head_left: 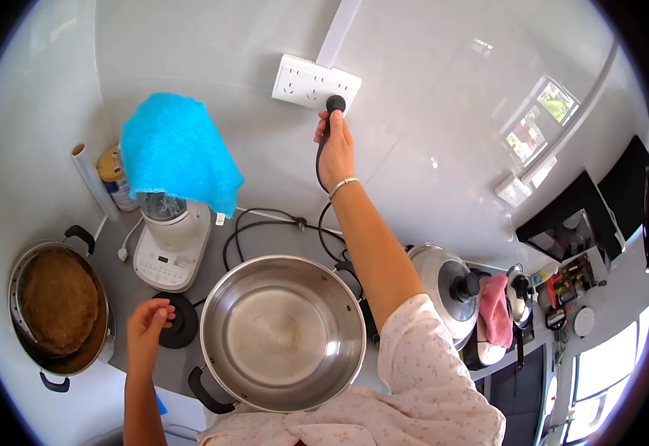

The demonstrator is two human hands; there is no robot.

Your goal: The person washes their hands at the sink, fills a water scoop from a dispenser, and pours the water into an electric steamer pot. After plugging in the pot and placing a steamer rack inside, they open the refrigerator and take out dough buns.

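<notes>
My right hand is closed around a black power plug at the right end of the white wall socket strip. The plug's black cord hangs down beside my wrist. Loosely curled, my left hand hovers near a round black base on the counter and holds nothing I can see. Between my arms stands a wide steel pot with black handles; nothing but a faint stain shows on its bottom.
At left, a pot holds a large brown flat round. A blue cloth covers the top of a white blender. Black cable loops behind the steel pot. On the right sit a lidded pot and a pink cloth.
</notes>
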